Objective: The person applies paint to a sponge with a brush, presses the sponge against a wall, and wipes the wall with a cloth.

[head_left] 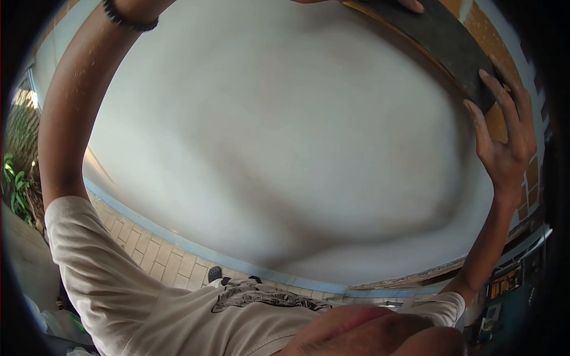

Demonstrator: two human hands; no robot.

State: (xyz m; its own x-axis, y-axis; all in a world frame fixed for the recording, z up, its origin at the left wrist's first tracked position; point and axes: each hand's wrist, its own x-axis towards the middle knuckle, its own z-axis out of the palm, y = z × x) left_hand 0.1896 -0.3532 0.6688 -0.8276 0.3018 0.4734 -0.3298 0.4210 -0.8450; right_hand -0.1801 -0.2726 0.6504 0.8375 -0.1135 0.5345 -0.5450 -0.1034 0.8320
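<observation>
A long dark board (pixel 445 44) with a thin orange-brown edge lies along the upper right of a large pale wall surface (pixel 285 118). My right hand (pixel 507 133) is at the board's lower right end, its fingertips pressed on the dark face and end, fingers somewhat spread. The left arm rises along the left side, with a dark beaded bracelet (pixel 127 21) at the wrist. Most of my left hand (pixel 411 5) is cut off by the top edge; its fingertips show over the dark board's upper part.
Brown tiles with pale joints (pixel 484 29) show behind the board. Paving (pixel 160 255) and a blue strip (pixel 196 246) run below the wall, near a dark shoe (pixel 214 274). Green plants (pixel 19 190) stand at far left. Blurred objects (pixel 504 285) are at lower right.
</observation>
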